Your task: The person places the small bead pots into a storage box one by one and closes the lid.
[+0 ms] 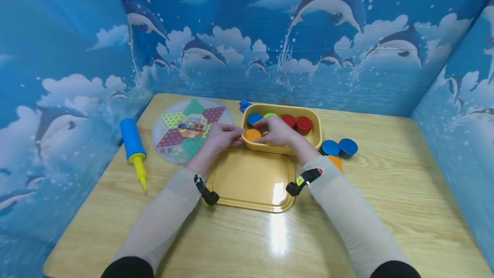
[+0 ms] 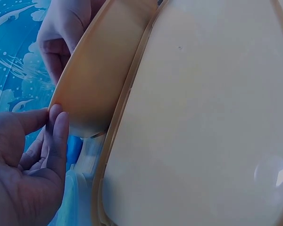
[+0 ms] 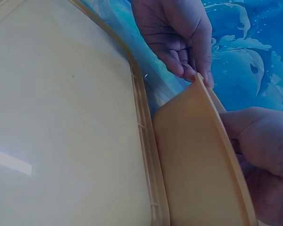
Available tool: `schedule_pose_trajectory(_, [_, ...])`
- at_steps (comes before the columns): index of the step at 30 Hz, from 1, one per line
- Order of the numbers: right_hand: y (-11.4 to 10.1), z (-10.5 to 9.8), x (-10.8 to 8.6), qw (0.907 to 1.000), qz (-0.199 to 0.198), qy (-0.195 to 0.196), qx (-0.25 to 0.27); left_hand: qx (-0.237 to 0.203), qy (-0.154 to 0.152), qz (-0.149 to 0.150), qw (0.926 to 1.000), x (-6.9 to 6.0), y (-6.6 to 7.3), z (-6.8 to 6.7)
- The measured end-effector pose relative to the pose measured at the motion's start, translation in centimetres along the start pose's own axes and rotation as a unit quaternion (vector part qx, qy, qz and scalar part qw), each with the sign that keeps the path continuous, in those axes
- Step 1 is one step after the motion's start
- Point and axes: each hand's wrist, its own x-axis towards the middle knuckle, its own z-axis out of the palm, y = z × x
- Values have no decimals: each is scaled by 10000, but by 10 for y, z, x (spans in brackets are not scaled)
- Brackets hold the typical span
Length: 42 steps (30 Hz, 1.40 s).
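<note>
The yellow box (image 1: 266, 147) stands on the surface (image 1: 386, 209), between and just ahead of the two hands. The left hand (image 1: 223, 135) pinches its rim at the near left corner, thumb and fingers meeting on the edge, as the left wrist view shows. The right hand (image 1: 278, 131) reaches over the near wall into the box, its fingers beside the orange piece (image 1: 252, 135) at the left end; the wall hides the fingertips in the wrist views, so I cannot tell whether they grip it. The hands are apart, the orange piece lying between them.

Inside, a blue piece (image 1: 254, 118) sits behind the orange one, a green piece (image 1: 271, 115) shows partly behind the right hand, and two red pieces (image 1: 304, 125) stand toward the right end.

A flat yellow tray (image 1: 251, 179) lies just in front of the box, between the forearms. Two blue pieces (image 1: 348, 147) and another orange one (image 1: 335, 163) rest right of the box; a star-patterned game board (image 1: 193, 130) lies to its left.
</note>
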Motion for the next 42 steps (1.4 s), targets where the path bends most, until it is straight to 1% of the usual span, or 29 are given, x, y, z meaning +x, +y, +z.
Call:
schedule_pose_trajectory(5, [-3,-7,-15,9998,139,127,61,34,12,-67,10000,-1,0,0])
schedule_pose_trajectory(11, [-7,-24,-41,9993,64,365,-32,-13,56,-153,9999,-1,0,-3])
schedule_pose_trajectory(14, [-11,-33,-57,9990,33,452,25,31,75,-175,9998,-1,1,-4])
schedule_pose_trajectory(17, [-13,-40,-73,9982,12,596,-41,82,70,-185,9998,-1,2,-5])
schedule_pose_trajectory(24, [-11,-52,-116,9954,257,915,-104,129,26,-181,9997,-1,2,-5])
schedule_pose_trajectory(28, [-3,-57,-140,9927,306,1155,-157,110,-12,-160,9998,0,1,-5])
schedule_pose_trajectory(30, [2,-59,-152,9901,401,1331,-180,123,-24,-148,9998,0,1,-4])
schedule_pose_trajectory(33, [10,-62,-169,9853,631,1571,-210,160,-28,-122,9998,0,2,-4])
schedule_pose_trajectory(36, [18,-63,-184,9812,866,1709,-251,171,-49,-88,9998,0,2,-3])
schedule_pose_trajectory(42, [36,-55,-214,9731,1259,1911,-252,233,-74,-69,9997,0,2,-2])
